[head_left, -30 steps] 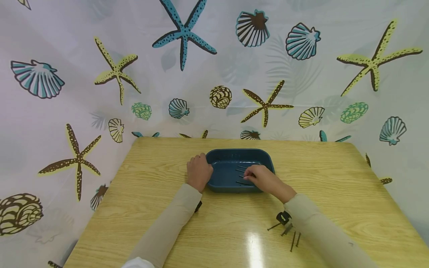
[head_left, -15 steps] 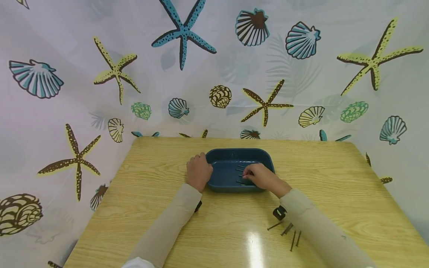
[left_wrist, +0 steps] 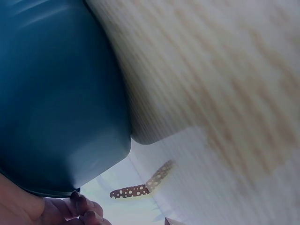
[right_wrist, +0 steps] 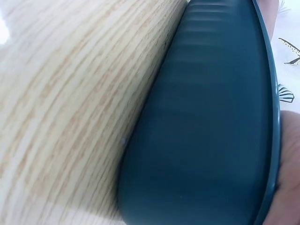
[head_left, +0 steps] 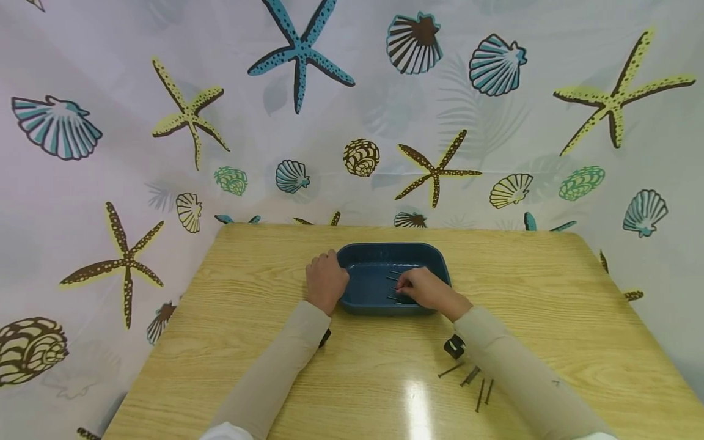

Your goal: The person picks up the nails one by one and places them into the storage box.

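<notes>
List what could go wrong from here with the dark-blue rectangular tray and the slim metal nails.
1. The right hand, low among the slim dark nails inside the dark-blue rectangular tray, might knock their row askew.
2. The beige right sleeve, seen beside the loose brown metal nails on the light wooden table, could sweep them.

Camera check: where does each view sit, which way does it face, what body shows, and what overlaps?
Head: on the head, facing forward and down at the table, tray and nails; left hand, right hand and sleeves show.
Left wrist: on the left wrist, facing the tray's outer wall; fingers show bottom left.
Right wrist: on the right wrist, facing the tray's outer wall; part of the right hand shows at the right edge.
Shared by both wrists: tray, table, patterned cloth.
</notes>
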